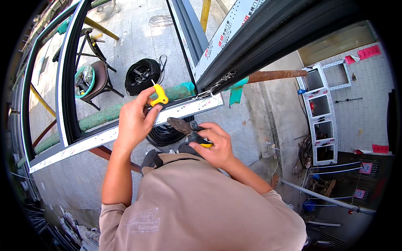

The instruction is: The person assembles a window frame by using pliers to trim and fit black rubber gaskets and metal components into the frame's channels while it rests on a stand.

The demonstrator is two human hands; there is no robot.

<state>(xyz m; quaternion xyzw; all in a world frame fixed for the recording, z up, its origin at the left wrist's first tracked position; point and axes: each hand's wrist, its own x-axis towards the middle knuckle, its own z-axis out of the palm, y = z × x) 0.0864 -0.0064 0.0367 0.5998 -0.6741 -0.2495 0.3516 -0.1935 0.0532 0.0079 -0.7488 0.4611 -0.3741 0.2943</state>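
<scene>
Yellow plastic marks the T-handled tool (158,97) that the person's left hand (135,119) grips closed, pressing it down against the aluminium frame rail (125,129), probably to bear on the rail's channel. Just right and lower, the right hand (212,145) curls tight around a dark, worn tool (184,126) with a yellow butt, its tip aimed toward the left hand, close beside the rail but seemingly not touching.

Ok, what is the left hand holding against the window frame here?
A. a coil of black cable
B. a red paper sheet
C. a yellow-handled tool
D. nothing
C: the left hand grips a small yellow-handled tool at the frame, while the right hand holds a dark, worn tool.
</scene>
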